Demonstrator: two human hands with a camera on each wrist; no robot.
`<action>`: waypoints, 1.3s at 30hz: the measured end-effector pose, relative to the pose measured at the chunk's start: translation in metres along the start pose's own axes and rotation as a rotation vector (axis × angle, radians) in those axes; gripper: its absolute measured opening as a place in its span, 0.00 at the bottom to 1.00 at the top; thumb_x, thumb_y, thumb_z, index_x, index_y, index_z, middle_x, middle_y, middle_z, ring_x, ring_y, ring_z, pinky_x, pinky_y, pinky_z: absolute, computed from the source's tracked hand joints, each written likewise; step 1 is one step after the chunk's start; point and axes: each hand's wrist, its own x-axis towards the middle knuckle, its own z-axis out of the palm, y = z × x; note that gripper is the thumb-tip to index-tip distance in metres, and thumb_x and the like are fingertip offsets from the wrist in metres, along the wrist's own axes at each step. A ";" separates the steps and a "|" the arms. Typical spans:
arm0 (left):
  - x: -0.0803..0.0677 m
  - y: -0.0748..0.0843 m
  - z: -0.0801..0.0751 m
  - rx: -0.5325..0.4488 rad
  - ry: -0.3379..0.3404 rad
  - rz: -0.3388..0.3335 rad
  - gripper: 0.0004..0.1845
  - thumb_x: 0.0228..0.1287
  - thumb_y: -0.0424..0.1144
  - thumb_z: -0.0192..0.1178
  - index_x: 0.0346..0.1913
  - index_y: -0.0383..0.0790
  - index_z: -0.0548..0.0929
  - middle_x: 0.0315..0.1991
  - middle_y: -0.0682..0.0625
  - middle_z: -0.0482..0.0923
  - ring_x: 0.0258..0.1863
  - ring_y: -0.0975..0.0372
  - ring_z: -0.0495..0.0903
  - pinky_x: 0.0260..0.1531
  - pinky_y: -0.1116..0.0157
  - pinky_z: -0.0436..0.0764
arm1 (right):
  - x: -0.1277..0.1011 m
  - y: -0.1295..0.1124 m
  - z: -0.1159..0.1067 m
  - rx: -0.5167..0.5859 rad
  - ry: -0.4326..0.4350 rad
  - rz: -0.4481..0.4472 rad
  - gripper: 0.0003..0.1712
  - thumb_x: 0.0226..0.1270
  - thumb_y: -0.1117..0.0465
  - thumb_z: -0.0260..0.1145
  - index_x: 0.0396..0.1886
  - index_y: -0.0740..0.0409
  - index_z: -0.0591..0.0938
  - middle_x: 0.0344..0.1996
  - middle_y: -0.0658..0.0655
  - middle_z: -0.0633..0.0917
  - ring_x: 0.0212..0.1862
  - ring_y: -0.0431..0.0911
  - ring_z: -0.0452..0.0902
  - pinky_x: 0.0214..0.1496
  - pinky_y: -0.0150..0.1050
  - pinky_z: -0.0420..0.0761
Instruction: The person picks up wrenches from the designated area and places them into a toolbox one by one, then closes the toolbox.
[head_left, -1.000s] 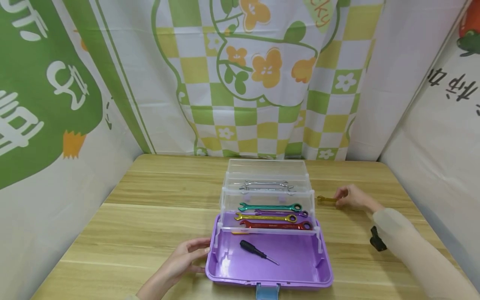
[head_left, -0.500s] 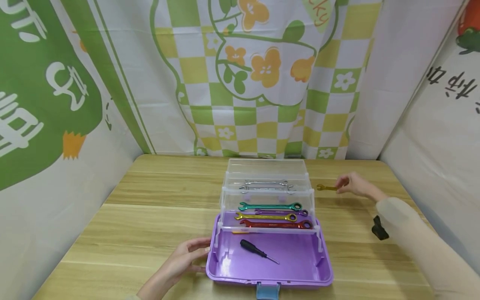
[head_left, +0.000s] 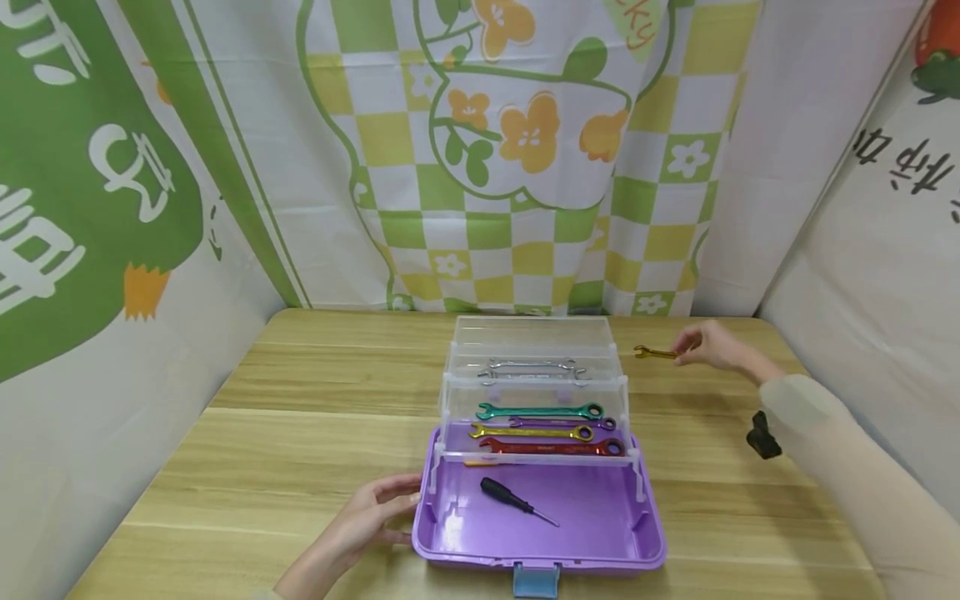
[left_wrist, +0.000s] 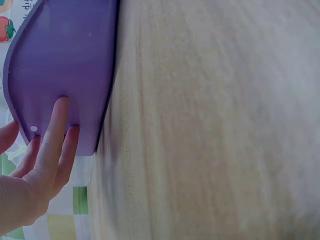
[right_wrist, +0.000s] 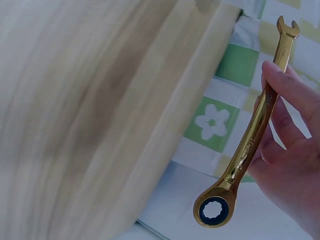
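My right hand (head_left: 711, 345) pinches a gold ratcheting combination wrench (right_wrist: 250, 135) between thumb and fingers, above the far right of the table. Its open end points left in the head view; the ring end shows in the right wrist view. My left hand (head_left: 367, 521) rests its extended fingers (left_wrist: 52, 135) against the outer left wall of a purple toolbox (head_left: 600, 525). A black-handled screwdriver (head_left: 506, 496) lies on the box floor. Green (head_left: 540, 412), purple (head_left: 558, 423), gold (head_left: 528, 432) and red (head_left: 551, 448) wrenches lie in a clear tray.
Silver wrenches (head_left: 532, 365) lie in the upper clear tray, with a raised clear panel (head_left: 532, 332) behind. A blue latch (head_left: 536, 581) hangs at the toolbox front. The wooden table (head_left: 300, 417) ends at patterned curtains (head_left: 517, 250). A black object (head_left: 763, 435) is by the right sleeve.
My right hand has moved away towards the table's back edge with the gold wrench, lifting it. My left hand and the toolbox stay in place.
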 end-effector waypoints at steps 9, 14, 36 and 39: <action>-0.001 0.000 0.001 -0.009 0.004 0.001 0.30 0.59 0.37 0.54 0.59 0.20 0.58 0.57 0.29 0.62 0.46 0.51 0.74 0.39 0.51 0.80 | 0.009 -0.022 -0.013 -0.041 0.025 0.017 0.09 0.50 0.70 0.66 0.31 0.73 0.79 0.29 0.64 0.82 0.30 0.47 0.77 0.29 0.31 0.79; -0.001 0.000 0.000 -0.010 0.003 0.001 0.30 0.59 0.37 0.54 0.59 0.20 0.58 0.57 0.30 0.62 0.46 0.52 0.75 0.39 0.51 0.80 | 0.015 -0.029 -0.018 -0.036 0.023 0.031 0.10 0.51 0.70 0.65 0.33 0.74 0.79 0.29 0.64 0.83 0.29 0.45 0.78 0.32 0.36 0.82; -0.001 0.001 0.000 -0.010 0.005 -0.011 0.30 0.59 0.37 0.54 0.59 0.21 0.58 0.57 0.30 0.62 0.46 0.52 0.74 0.40 0.52 0.80 | 0.042 -0.073 -0.023 -0.055 -0.010 -0.036 0.13 0.56 0.68 0.62 0.40 0.72 0.79 0.38 0.68 0.81 0.41 0.56 0.77 0.39 0.40 0.81; -0.001 0.001 0.000 -0.014 0.003 -0.013 0.30 0.59 0.37 0.54 0.59 0.21 0.58 0.56 0.31 0.63 0.45 0.52 0.75 0.40 0.51 0.80 | 0.049 -0.079 -0.019 -0.055 -0.023 -0.054 0.12 0.56 0.69 0.62 0.39 0.72 0.80 0.37 0.68 0.82 0.40 0.54 0.77 0.38 0.36 0.80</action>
